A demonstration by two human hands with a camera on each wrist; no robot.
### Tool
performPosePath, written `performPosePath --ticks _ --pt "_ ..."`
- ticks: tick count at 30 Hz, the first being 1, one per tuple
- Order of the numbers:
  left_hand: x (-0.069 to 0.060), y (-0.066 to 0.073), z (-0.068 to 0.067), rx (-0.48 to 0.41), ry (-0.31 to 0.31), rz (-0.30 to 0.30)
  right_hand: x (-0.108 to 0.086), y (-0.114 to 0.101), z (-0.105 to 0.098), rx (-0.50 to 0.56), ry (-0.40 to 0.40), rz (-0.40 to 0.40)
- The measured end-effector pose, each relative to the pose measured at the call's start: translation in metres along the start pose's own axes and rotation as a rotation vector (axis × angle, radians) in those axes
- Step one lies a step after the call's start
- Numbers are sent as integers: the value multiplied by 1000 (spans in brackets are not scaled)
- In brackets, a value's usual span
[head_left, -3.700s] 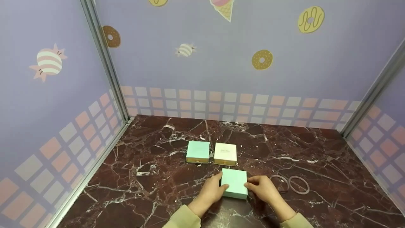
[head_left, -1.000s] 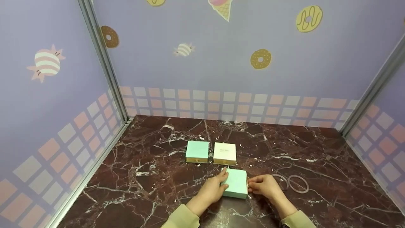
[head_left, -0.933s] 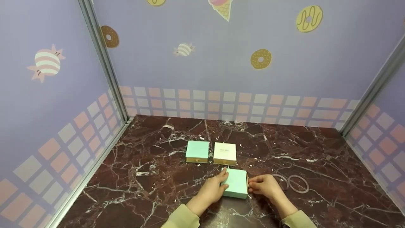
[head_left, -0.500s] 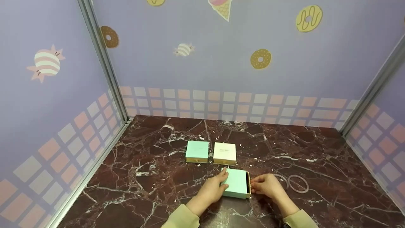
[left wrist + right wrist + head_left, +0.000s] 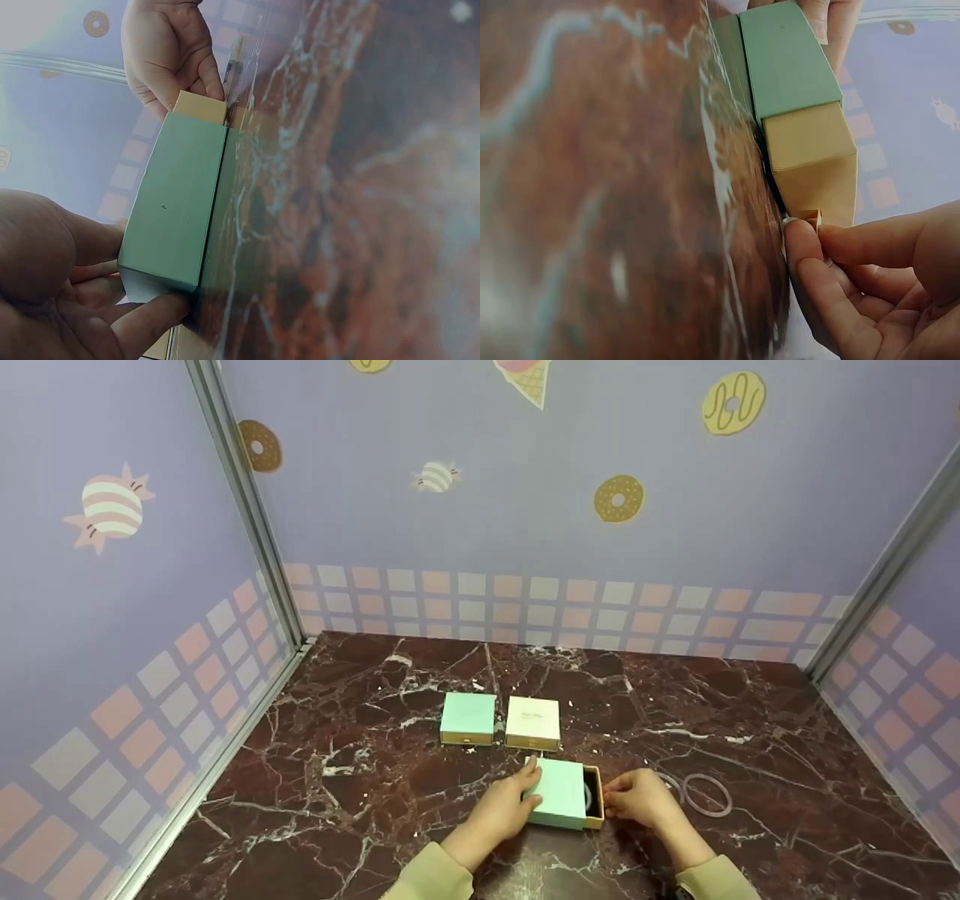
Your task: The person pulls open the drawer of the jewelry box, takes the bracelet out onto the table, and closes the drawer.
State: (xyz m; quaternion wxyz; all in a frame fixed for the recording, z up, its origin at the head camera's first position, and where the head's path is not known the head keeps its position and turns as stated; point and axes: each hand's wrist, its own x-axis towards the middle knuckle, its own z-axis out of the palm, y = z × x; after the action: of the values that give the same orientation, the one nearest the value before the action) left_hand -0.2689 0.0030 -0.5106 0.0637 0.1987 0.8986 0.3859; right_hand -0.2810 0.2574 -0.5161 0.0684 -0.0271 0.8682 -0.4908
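A mint-green drawer box [image 5: 556,793] lies flat on the marbled table, its yellow inner drawer [image 5: 810,142] pulled partway out to the right. My left hand [image 5: 501,808] grips the left side of the green sleeve, thumb on top. At the drawer's front, the right hand [image 5: 643,799] pinches a small pull tab [image 5: 816,217] between thumb and finger. Within the dark inside of the drawer shows part of a pale ring [image 5: 588,795], like a bangle; the rest is hidden under the sleeve.
Behind stand a second mint box [image 5: 468,714] and a cream box [image 5: 533,720], side by side with their drawers in. Two pale pinkish bangles lie to the right; one bangle [image 5: 707,796] is whole in view, the other bangle [image 5: 671,785] partly behind the right hand.
The right hand has moved right, drawing the drawer out of the sleeve from fully in, and the ring inside has come into view. The left hand stays on the box.
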Motion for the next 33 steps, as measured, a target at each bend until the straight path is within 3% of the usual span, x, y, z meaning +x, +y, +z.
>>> performPosePath --ticks 17,33 --pt "0 0 0 -17 6 3 -4 -4 -10 -186 77 16" --pt "0 -1 0 -8 15 20 -6 -5 -17 -296 136 39"
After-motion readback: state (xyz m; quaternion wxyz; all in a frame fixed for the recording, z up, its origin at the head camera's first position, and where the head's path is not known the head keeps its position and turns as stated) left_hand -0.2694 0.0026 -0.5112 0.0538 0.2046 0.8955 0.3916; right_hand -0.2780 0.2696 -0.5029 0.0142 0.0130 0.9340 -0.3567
